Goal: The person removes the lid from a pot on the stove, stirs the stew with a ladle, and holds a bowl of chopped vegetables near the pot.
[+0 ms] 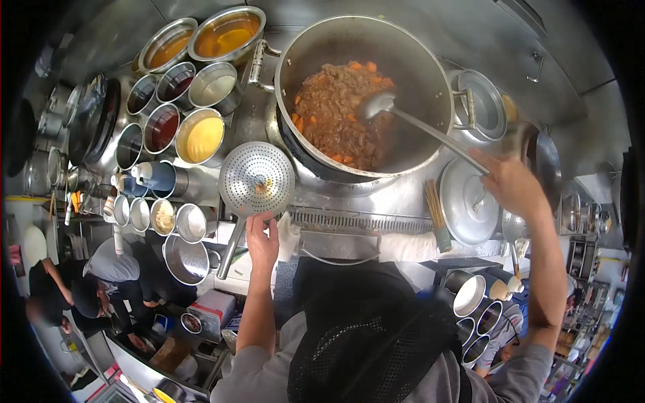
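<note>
My right hand (514,185) is closed around the handle of a long metal spatula (430,127). The spatula's head rests in a brown stew of meat and carrot pieces (342,114) inside a large two-handled pot (366,30). Part of that head is sunk in the food. Lower left of the pot, my left hand (261,236) is beside the handle of a perforated skimmer (257,171), fingers apart near its rim. Whether the fingertips touch the skimmer is unclear. A few food scraps lie in the skimmer's bowl.
Metal containers of sauces (201,136) and two bowls of orange liquid (227,37) stand left. On the right are a round lid (469,201), a bamboo brush (438,218) and a steel pan (485,104). White cloths (406,246) lie along the front edge. Other people (114,269) work lower left.
</note>
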A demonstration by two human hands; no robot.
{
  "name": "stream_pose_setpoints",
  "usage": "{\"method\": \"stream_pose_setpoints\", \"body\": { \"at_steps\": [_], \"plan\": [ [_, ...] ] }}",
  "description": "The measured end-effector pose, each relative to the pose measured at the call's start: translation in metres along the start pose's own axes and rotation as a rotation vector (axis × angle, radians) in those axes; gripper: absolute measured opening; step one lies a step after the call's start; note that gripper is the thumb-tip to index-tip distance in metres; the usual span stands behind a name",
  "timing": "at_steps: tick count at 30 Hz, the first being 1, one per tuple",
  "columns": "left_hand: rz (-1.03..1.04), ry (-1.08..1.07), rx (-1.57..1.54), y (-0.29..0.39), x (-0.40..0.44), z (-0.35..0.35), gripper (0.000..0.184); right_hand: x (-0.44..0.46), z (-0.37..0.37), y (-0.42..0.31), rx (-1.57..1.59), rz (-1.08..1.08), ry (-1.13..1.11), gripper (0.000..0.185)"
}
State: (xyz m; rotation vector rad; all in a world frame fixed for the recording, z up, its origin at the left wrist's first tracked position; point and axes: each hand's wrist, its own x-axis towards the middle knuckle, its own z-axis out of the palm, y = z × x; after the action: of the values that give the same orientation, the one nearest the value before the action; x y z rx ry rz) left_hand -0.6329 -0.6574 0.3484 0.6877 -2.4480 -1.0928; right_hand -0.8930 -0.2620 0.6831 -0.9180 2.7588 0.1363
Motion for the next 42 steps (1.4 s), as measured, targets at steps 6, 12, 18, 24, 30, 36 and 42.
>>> {"method": "stream_pose_setpoints", "body": {
  "at_steps": [6, 12, 18, 24, 30, 36, 42],
  "plan": [
    [0.133, -0.007, 0.03, 0.005, 0.007, -0.002, 0.019, -0.027, -0.006, -0.025, 0.43, 0.292, -0.039, 0.054],
    [0.133, -0.015, -0.034, 0.03, 0.019, 0.002, 0.022, -0.002, 0.014, -0.015, 0.431, 0.076, 0.028, 0.053],
    [-0.016, 0.095, 0.071, -0.005, 0.013, -0.024, 0.021, -0.039, -0.044, -0.003, 0.329, 0.021, -0.134, 0.056],
    [0.013, 0.151, 0.132, -0.027, 0.01, -0.021, 0.027, -0.056, -0.055, -0.013, 0.408, 0.04, -0.184, 0.056],
    [0.093, 0.092, 0.074, 0.008, 0.029, -0.006, 0.023, -0.031, -0.011, -0.025, 0.296, -0.069, -0.011, 0.049],
    [0.024, 0.073, 0.052, 0.003, 0.025, -0.026, 0.022, -0.069, -0.019, -0.046, 0.477, 0.297, -0.042, 0.051],
    [-0.077, 0.071, 0.07, -0.01, 0.02, -0.026, 0.024, -0.081, 0.03, -0.038, 0.669, 0.333, 0.02, 0.052]
  ]
}}
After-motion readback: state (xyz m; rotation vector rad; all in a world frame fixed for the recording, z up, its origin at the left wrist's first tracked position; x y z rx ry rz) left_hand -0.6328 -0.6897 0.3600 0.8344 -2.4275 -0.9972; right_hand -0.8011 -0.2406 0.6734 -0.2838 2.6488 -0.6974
